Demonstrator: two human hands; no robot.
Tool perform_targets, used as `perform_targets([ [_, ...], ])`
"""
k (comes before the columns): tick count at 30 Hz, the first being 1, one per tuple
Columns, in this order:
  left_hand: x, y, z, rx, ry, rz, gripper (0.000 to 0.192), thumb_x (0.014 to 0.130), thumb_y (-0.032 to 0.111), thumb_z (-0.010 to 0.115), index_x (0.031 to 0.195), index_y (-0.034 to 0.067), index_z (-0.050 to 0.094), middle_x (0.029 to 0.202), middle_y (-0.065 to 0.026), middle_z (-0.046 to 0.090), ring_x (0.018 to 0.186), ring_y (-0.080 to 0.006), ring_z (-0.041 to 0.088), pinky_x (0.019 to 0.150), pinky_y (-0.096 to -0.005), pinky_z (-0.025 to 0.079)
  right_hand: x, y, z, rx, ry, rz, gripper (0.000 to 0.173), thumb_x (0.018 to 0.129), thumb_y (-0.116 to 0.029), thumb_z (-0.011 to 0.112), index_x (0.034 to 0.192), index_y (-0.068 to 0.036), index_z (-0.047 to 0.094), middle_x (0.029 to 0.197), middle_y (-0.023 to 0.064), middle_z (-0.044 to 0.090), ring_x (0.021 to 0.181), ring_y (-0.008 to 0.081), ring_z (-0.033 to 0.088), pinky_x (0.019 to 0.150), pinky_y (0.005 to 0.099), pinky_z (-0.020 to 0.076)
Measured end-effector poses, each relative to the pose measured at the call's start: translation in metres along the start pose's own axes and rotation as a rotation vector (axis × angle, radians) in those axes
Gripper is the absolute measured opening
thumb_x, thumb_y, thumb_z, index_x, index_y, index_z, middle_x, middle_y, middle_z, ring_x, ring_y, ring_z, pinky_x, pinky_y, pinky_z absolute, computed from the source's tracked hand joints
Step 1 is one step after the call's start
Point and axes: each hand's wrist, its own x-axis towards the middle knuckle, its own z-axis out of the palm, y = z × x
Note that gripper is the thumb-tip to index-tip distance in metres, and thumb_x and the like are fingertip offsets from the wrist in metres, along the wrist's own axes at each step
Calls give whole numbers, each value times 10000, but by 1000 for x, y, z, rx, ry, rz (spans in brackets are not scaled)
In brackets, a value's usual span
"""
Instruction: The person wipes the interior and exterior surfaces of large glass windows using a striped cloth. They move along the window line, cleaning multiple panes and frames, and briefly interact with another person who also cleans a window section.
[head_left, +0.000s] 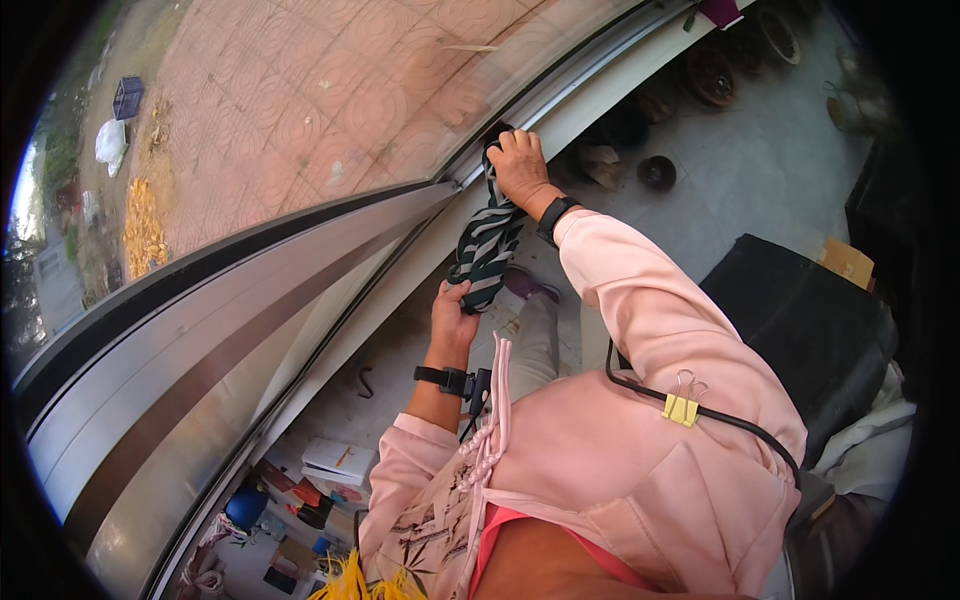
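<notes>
A cloth with dark green and pale grey stripes (489, 247) hangs bunched and twisted between my two hands. My right hand (519, 163) grips its upper end against the window track (536, 112), close to the corner where the metal window upright (262, 262) meets the sill (581, 109). Lower down, my left hand (454, 311) holds the cloth's bottom end, thumb on top. Part of the cloth under my right fingers is hidden. Window glass (360, 97) stands just beyond the track.
Below the sill lie a small dark bowl (657, 173) and a metal hook (364, 382). A black-covered piece of furniture (795, 330) stands right, a white box (339, 459) lower left. A purple pot (721, 10) sits at the sill's far end. Outside, yellow corn cobs (142, 232) lie beside paving.
</notes>
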Motion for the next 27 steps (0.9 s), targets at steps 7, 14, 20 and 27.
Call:
perform_targets([
  [7,-5,1,-2,-4,4,-37,365,794,-87,499,1133,49,489,1088,-113,591,1004,-288,599,917,-463,484,-28,-39,38,454,73,401,143,671,-68,588,814,-77,579,859,129,508,858,362,513,731,427,457],
  [14,25,-7,94,117,-228,-16,436,833,-32,566,1239,88,461,1150,-103,582,1017,-259,594,918,-447,477,4,133,-23,340,460,1124,273,755,-73,518,1001,-61,636,1018,205,638,973,373,593,857,410,467],
  [20,62,-35,180,272,-269,-26,458,847,-40,578,1254,57,391,1078,-97,595,974,-232,599,862,-414,493,58,187,-20,418,229,1219,467,833,-153,510,1291,-64,501,1225,230,567,1134,380,540,976,400,423],
  [27,24,-19,72,228,-6,-51,379,834,-90,528,1189,21,460,1076,-119,588,965,-261,608,874,-415,507,21,37,45,445,64,1257,519,766,-168,615,1185,39,389,1134,293,470,1008,449,514,916,464,445],
])
